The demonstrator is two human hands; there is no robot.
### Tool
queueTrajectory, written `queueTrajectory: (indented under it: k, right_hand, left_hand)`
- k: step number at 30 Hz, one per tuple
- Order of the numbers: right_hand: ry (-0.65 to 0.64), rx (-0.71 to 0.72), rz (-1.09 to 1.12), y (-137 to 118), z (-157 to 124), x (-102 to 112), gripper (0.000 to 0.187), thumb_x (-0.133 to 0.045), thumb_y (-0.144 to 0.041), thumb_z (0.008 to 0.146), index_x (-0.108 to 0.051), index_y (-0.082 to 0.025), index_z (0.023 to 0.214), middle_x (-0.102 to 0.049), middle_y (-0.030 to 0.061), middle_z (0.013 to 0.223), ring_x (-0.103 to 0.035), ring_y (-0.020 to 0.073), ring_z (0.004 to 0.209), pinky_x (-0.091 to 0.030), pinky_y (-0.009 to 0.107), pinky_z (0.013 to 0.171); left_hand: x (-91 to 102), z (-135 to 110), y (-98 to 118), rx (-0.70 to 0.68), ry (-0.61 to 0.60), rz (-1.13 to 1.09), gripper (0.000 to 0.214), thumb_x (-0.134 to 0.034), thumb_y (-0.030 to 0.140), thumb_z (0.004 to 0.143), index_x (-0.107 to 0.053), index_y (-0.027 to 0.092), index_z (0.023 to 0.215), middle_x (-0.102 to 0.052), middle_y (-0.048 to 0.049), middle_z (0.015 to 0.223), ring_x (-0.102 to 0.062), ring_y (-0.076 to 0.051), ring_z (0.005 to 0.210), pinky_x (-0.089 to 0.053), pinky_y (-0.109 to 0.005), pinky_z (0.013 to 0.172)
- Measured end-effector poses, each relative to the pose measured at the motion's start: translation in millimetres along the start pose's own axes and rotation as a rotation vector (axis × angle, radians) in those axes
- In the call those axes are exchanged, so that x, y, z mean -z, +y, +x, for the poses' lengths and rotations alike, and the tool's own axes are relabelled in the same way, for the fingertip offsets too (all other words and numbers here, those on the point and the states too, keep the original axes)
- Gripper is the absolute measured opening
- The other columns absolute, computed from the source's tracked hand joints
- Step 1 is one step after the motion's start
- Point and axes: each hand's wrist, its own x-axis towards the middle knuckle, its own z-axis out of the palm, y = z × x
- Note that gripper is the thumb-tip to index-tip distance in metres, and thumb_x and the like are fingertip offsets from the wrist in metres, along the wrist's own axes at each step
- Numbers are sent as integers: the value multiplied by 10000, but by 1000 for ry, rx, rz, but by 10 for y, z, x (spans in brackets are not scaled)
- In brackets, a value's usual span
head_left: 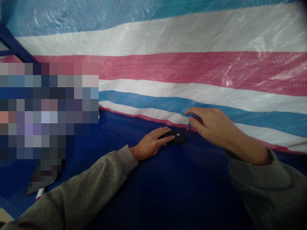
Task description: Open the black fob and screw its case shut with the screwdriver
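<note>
My left hand [153, 142] grips the left part of a flat, black, rounded object [179, 138] with a pale round dot on its top. One finger lies across the top and others are along its far side. The object rests on dark blue sheeting, and its left end is hidden under my fingers. Just to the right, my right hand [211, 124] is closed around a small, slim, clear bluish item [190, 124] with a red lower end. That item points downward beside the object's right end. Its upper part is covered by my fingers, so its exact kind is unclear.
A dark blue sheet [153, 191] covers the surface. Behind it rises a striped woven plastic sheet [192, 67]. At left, a large patch is blurred out; below it are a dark flat thing [46, 183] and a white-and-red stick-like piece [40, 193].
</note>
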Motion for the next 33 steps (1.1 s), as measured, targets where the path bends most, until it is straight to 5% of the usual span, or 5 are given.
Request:
queueTrajectory:
  k: [6, 11, 17, 26, 33]
  right_hand:
    - [-37, -50, -58, 23, -1, -21, 392, -363, -422, 951, -687, -211, 1011, -734, 62, 780, -673, 256, 713, -434, 362, 677]
    - [7, -4, -16, 19, -7, -31, 325, -423, -276, 895, -662, -165, 1085, -736, 98, 990, -681, 253, 860, -453, 359, 775]
    - [-12, -60, -52, 1, -4, -22, 381, -398, -419, 936, -677, -187, 1049, -718, 68, 739, -668, 250, 687, -442, 353, 661]
    - [6, -47, -30, -11, -5, -18, 398, -403, -427, 936, -673, -180, 1091, -715, 65, 712, -658, 239, 653, -443, 346, 652]
    - [18, -19, -28, -6, -8, -20, 361, -439, -332, 912, -653, -163, 1149, -738, 90, 833, -679, 249, 731, -463, 361, 706]
  left_hand:
    - [-8, -2, -9, 2, -4, -8, 389, -438, 220, 992, -476, 220, 1379, -441, -128, 1466, -383, -245, 1401, -378, -479, 1140]
    - [-17, -5, -13, 4, 3, -12, 393, -428, 225, 996, -464, 231, 1387, -435, -121, 1471, -377, -241, 1404, -386, -481, 1133]
    - [-11, -7, -12, 5, -5, -24, 404, -430, 222, 996, -447, 241, 1399, -427, -119, 1478, -375, -242, 1405, -385, -496, 1131]
    - [-20, -12, -16, 8, -6, -16, 405, -434, 225, 996, -447, 237, 1400, -426, -118, 1479, -369, -242, 1408, -380, -490, 1136]
    - [-9, -8, -8, 15, -10, -13, 404, -431, 223, 996, -445, 242, 1399, -427, -113, 1479, -372, -238, 1407, -381, -484, 1135]
